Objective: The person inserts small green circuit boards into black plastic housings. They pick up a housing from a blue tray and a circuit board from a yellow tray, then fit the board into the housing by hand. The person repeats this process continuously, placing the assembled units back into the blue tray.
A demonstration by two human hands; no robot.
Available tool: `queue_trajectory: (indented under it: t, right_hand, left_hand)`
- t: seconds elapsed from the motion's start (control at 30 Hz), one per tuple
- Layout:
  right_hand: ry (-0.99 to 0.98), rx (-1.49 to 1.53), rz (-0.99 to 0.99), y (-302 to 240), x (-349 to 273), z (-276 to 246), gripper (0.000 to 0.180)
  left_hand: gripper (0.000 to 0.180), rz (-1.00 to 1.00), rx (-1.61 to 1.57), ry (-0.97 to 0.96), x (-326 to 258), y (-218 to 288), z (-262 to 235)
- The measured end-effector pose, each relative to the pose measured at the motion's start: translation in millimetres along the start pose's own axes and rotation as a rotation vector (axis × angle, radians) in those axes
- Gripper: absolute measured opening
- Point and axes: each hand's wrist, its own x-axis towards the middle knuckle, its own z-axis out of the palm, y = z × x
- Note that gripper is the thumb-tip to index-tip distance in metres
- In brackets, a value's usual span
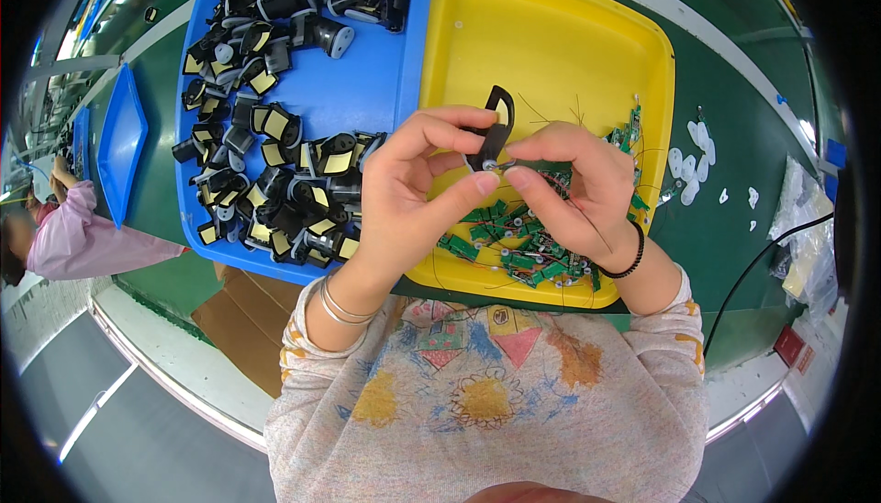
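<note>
A black plastic housing (pixel 496 136) with a looped top and a pale yellow patch stands tilted over the yellow tray (pixel 477 30). My left hand (pixel 401 186) grips it from the left between thumb and fingers. At its lower end, my right hand (pixel 587 177) pinches a small wired part (pixel 501 166), mostly covered by the fingertips. A thin dark wire trails below the right thumb. Beneath the right hand, green circuit boards (pixel 537 262) with thin wires lie heaped in the yellow tray. Many similar black housings (pixel 275 186) fill the blue tray to the left.
The blue tray (pixel 367 81) adjoins the yellow one on the green table (pixel 725 255). White plastic pieces (pixel 690 168) and a clear plastic bag (pixel 803 218) lie at the right, near a black cable (pixel 762 251). Another person in a pink sleeve (pixel 83 237) is at the far left.
</note>
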Motion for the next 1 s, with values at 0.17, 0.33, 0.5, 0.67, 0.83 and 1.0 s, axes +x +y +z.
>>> queue_trajectory:
  t: [0.17, 0.33, 0.5, 0.67, 0.83, 1.0]
  right_hand:
    - [-0.035, 0.031, -0.008, 1.6, -2.1, 2.8, 0.016]
    - [-0.076, 0.091, -0.007, 5.6, -2.1, 4.4, 0.016]
    - [-0.11, 0.13, 0.037, 3.7, -1.5, 4.1, 0.014]
    - [-0.14, 0.122, 0.024, 2.9, -1.5, 3.4, 0.013]
    - [-0.139, 0.122, 0.025, 4.2, -1.8, 3.7, 0.012]
    - [-0.159, 0.118, 0.001, 3.6, -1.4, 4.0, 0.013]
  left_hand:
    - [0.023, 0.046, 0.045, -0.001, 1.4, -2.7, -1.5]
    - [0.024, -0.036, 0.016, -0.003, -0.3, -3.4, -5.2]
    - [0.023, -0.039, 0.074, 0.039, -3.0, 1.3, -5.6]
    - [0.021, -0.014, 0.195, -0.016, -5.1, 2.0, -10.0]
    - [0.021, 0.013, 0.168, -0.009, -2.7, 2.8, -4.6]
    - [0.022, 0.042, 0.243, -0.027, 0.0, 4.7, -3.8]
